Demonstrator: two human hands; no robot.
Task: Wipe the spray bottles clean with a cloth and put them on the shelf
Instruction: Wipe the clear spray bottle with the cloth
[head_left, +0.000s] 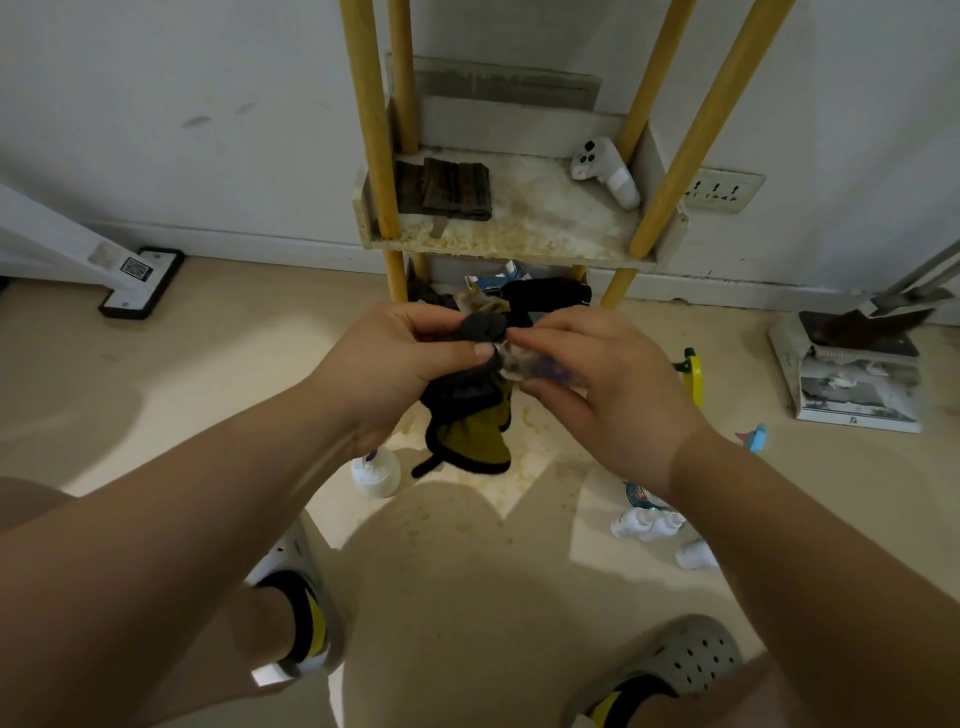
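Shelf: the yellow-posted rack with a stained white board (524, 236) stands far against the wall; a folded dark brown towel (457, 188) lies at its left, a white handheld controller (605, 171) at its right, bare board between.
Floor: the beige tiled floor (208, 395) is smeared with crumbly yellowish residue below my hands.
Cloth: my left hand (400, 364) pinches the dark grey and mustard-yellow cloth (467, 410), fingers curled round its bunched top.
Bottle: my right hand (597, 384) grips a small clear spray bottle (524, 364), mostly hidden and blurred, its end touching the cloth.
Waiting: a white round-shouldered bottle (375, 472) stands near left; small white bottles (647, 524) lie near right.
Risk: I judge a hard rub could twist the bottle out of my fingers.
Obstacles: the rack posts narrow the way in; a careless reach could knock the controller.
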